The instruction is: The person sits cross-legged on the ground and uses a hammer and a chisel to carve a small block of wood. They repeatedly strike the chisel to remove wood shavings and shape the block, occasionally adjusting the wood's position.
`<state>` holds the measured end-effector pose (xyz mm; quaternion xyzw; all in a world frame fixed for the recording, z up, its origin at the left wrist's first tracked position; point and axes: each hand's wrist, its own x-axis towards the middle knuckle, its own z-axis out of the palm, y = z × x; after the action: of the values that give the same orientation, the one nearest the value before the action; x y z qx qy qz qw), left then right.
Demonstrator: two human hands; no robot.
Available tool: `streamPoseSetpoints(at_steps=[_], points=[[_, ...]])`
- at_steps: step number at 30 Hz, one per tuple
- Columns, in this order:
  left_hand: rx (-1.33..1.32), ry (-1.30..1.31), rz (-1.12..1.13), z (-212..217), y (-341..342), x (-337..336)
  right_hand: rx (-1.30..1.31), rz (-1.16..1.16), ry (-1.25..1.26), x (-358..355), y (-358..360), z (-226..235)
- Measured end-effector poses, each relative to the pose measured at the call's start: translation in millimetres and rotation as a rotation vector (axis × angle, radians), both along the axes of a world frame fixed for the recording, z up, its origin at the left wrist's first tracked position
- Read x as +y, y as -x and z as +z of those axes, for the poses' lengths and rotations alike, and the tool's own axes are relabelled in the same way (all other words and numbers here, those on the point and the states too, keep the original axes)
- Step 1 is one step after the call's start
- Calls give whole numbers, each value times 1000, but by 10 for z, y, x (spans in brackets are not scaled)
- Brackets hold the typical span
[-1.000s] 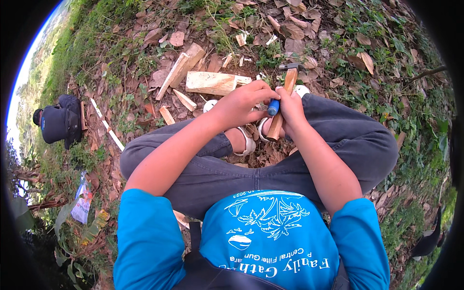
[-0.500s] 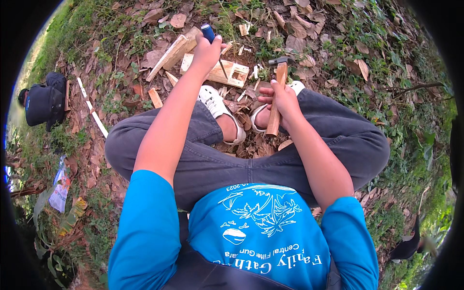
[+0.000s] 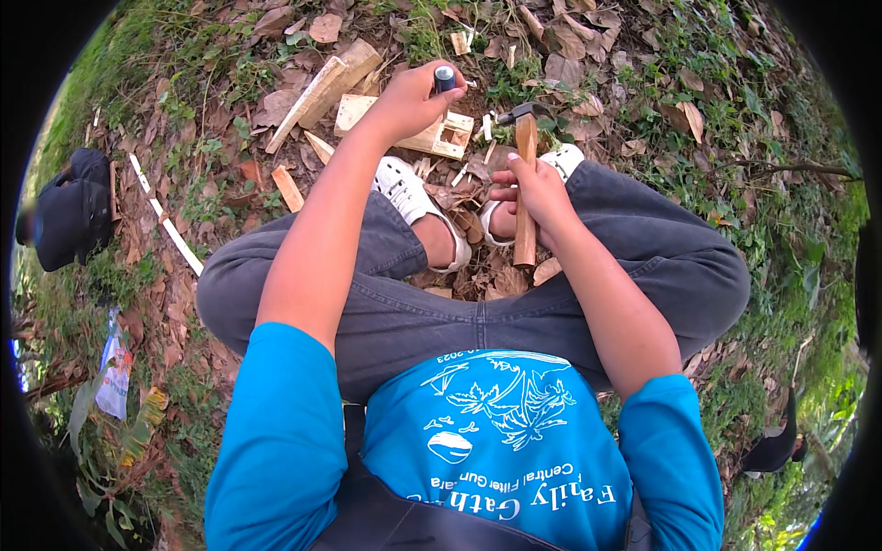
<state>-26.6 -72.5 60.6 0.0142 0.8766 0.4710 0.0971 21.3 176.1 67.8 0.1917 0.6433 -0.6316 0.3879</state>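
Observation:
My left hand [image 3: 413, 103] is closed around the dark blue handle of a chisel [image 3: 445, 79]. The handle stands nearly upright, its metal-capped end toward me, and the blade is hidden. Directly under that hand lies a pale wooden block [image 3: 421, 140] with rectangular cut-outs at its right end. Whether the blade touches the wood, I cannot tell. My right hand [image 3: 540, 197] grips a hammer [image 3: 525, 147] by its wooden handle, some fingers loosely extended. The dark hammer head points away from me, to the right of the block.
Two longer wooden pieces [image 3: 326, 92] lie beyond the block on the left, with chips [image 3: 288, 188] scattered around. My white shoes [image 3: 401, 188] are close to the work. A black bag [image 3: 72, 216], a white strip [image 3: 170, 220] and a plastic bag [image 3: 114, 376] lie left on the leafy ground.
My left hand has moved right with the chisel, whose handle has turned from leaning left to nearly upright over the block. The hammer has shifted slightly in my right hand's grip.

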Motion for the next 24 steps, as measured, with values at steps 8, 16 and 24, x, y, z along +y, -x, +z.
streamPoseSetpoints(at_steps=[8,16,24], points=[[259,30,-43,2,-54,115,-5,36,-31,-7,-19,10],[268,103,8,5,-42,140,24,68,-57,13,-30,-23],[355,142,21,-47,-44,194,-26,93,-72,32,-32,-9]])
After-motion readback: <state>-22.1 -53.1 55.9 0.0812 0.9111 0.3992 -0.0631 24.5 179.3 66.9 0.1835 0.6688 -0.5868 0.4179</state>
